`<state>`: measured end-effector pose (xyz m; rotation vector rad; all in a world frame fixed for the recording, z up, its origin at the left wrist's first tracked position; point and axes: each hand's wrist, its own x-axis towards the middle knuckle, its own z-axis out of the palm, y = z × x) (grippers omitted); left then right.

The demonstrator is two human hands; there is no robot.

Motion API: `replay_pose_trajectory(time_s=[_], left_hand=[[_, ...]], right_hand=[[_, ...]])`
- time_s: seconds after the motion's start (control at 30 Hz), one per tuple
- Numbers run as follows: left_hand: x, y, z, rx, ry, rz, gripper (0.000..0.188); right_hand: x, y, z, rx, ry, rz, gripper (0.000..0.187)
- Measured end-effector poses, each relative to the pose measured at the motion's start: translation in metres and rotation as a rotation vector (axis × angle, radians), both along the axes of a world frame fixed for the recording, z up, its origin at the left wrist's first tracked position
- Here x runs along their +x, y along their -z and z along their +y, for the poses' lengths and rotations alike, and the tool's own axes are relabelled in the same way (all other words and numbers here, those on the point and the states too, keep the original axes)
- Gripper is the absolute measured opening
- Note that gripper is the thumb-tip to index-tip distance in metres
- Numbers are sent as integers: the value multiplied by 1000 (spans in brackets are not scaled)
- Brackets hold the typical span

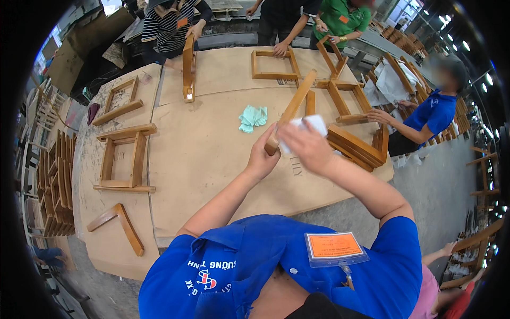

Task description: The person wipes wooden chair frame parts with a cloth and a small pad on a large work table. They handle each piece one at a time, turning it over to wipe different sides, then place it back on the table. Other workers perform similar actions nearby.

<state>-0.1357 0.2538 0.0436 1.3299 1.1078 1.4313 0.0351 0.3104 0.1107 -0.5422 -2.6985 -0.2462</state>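
My left hand (260, 159) is closed around the near end of a brown wooden frame piece (296, 102), which is held tilted up over the table. A second bar shows just behind its long bar, and how the two join is partly hidden. My right hand (312, 150) is slightly blurred and presses a folded white cloth (317, 124) against the side of the wood near the left hand. A crumpled mint-green cloth (253, 118) lies on the table beyond my left hand.
Brown paper covers the table (207, 175). Wooden frames (139, 159) and an L-shaped piece (123, 222) lie at left; stacked frames (355, 149) sit close on the right. Several people work around the far and right edges, one gripping an upright frame (188, 69).
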Motion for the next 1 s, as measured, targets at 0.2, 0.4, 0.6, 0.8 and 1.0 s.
replay_pose_trajectory(time_s=[0.2,0.4,0.6,0.8,1.0], left_hand=[[2,4,-9,30,3,-26,66],[-1,5,-1,25,-16,-2,66],[-1,6,-18,80,-37,26,66],[-2,7,-10,29,-12,-28,65],[-6,11,-20,192,-11,-44,56]], right_hand=[[11,-29,98,248,362,32,41],[-3,8,6,115,111,26,37],[7,-27,95,211,343,68,39],[-10,2,26,135,276,12,51],[2,-45,62,211,655,-98,60]])
